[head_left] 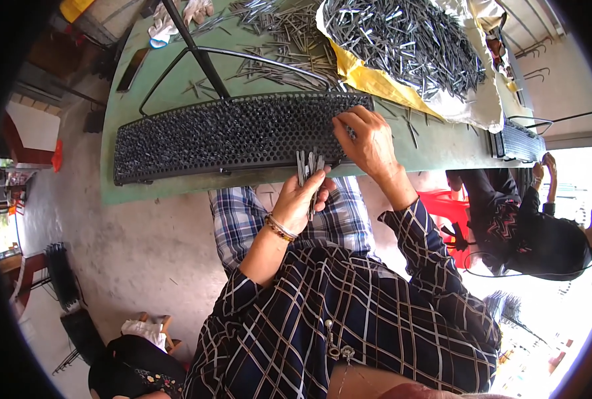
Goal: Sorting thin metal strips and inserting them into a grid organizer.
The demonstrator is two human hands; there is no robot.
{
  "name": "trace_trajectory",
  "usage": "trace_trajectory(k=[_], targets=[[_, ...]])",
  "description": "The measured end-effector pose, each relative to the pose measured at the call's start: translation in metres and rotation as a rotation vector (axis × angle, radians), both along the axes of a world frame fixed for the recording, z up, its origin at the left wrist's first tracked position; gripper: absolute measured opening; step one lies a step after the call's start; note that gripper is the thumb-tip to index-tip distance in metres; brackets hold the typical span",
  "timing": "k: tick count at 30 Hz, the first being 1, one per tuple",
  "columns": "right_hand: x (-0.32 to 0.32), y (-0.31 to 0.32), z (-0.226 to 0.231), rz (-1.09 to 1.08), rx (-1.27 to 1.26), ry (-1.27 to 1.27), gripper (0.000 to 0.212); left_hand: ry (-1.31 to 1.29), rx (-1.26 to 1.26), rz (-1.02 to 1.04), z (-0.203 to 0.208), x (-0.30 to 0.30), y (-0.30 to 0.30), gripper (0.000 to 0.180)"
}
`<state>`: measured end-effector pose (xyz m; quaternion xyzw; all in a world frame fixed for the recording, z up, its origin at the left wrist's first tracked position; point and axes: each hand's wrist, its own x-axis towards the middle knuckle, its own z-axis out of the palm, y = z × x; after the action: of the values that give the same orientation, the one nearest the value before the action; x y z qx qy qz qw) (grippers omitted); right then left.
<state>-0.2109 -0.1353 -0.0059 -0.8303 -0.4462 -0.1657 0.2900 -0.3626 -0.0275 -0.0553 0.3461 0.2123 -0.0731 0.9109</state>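
Upright in my left hand (300, 198) is a bundle of thin grey metal strips (308, 166), gripped by fingers and thumb just in front of the rack's near edge. My right hand (370, 138) is at the right end of the long black perforated rack (302, 133), thumb and forefinger pinched close to its holes. Whatever lies between those fingertips is too small or hidden to make out. Many dark strip ends fill the holes on the rack's left and middle, while bare round holes show toward its right part.
A yellow-edged white sack (355, 72) spread at the back right holds a heap of metal strips (402, 46). Loose strips (276, 40) scatter over the green table (126, 193). A black metal frame (206, 73) rises behind the rack. Another person (522, 226) works at the right beside a similar rack (522, 143).
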Motion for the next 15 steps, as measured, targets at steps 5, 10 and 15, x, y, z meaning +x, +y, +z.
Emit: trace_trajectory(k=[5, 10, 15], targets=[[0.0019, 0.0008, 0.0016, -0.064, -0.05, 0.014, 0.008, -0.001, 0.017, 0.017, 0.0041, 0.0031, 0.0007, 0.024], [0.0011, 0.0017, 0.0042, -0.074, -0.071, 0.027, 0.01, 0.055, 0.064, 0.034, 0.0026, 0.0045, 0.0007, 0.02], [0.0042, 0.0062, 0.0054, -0.028, -0.087, 0.003, 0.013, 0.04, 0.044, 0.036, 0.0034, 0.0045, 0.0007, 0.02]])
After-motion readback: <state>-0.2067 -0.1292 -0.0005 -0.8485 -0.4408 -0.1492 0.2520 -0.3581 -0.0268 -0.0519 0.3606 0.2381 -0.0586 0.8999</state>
